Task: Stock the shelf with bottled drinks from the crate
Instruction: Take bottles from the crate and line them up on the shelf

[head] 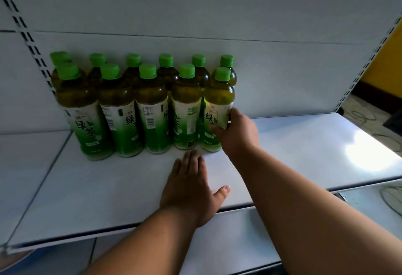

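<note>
Several green tea bottles (121, 111) with green caps stand in two rows at the back left of a white shelf (293, 144). My right hand (238, 133) grips the label of the rightmost front-row bottle (217, 109), which stands upright on the shelf beside its neighbours. My left hand (191, 187) lies flat, palm down and fingers apart, on the shelf just in front of the front row, holding nothing. The crate is not in view.
A slotted upright (28, 39) runs along the shelf's left side and another (367, 63) along the right. A lower shelf (239, 237) juts out beneath the front edge. Floor and a yellow wall (387, 66) show at far right.
</note>
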Tool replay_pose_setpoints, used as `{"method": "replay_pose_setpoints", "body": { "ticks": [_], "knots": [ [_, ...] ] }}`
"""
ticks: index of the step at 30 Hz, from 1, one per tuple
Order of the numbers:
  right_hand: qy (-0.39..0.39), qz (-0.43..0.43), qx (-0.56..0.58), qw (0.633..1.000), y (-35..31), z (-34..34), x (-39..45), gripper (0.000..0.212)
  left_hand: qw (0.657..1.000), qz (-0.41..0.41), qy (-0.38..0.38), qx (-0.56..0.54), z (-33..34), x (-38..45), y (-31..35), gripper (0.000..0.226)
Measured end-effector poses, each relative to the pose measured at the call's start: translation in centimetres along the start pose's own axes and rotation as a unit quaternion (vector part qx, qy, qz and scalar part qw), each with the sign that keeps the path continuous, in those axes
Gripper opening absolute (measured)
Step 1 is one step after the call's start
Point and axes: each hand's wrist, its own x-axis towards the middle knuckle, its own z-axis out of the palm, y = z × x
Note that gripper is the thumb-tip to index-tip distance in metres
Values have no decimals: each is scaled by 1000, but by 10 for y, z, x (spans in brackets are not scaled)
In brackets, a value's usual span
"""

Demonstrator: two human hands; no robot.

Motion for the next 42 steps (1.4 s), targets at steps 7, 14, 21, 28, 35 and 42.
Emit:
{"method": "replay_pose_setpoints", "body": {
  "ticks": [7, 14, 21, 28, 35, 42],
  "knots": [
    [-9, 9, 2, 1000, -4, 7, 19, 49, 1000, -4, 0, -12, 3, 1, -2, 116],
    [-9, 19, 37, 999, 20, -11, -43, 76, 997, 0, -75, 10, -8, 3, -4, 96],
    [-76, 30, -58, 995, 38, -110, -138, 76, 990, 79, -71, -89, -48, -31, 29, 88],
    [-123, 164, -193, 960, 74, -207, -274, 68, 934, 276, -175, -143, -31, -129, 126, 95],
    [-84, 353, -158, 918, 142, -231, -417, 78, 912, 323, -244, -70, 43, -227, 172, 110],
    [-98, 421, -111, 895, 206, -169, -475, 77, 892, 369, -258, 27, 114, -282, 162, 108]
  ]
}}
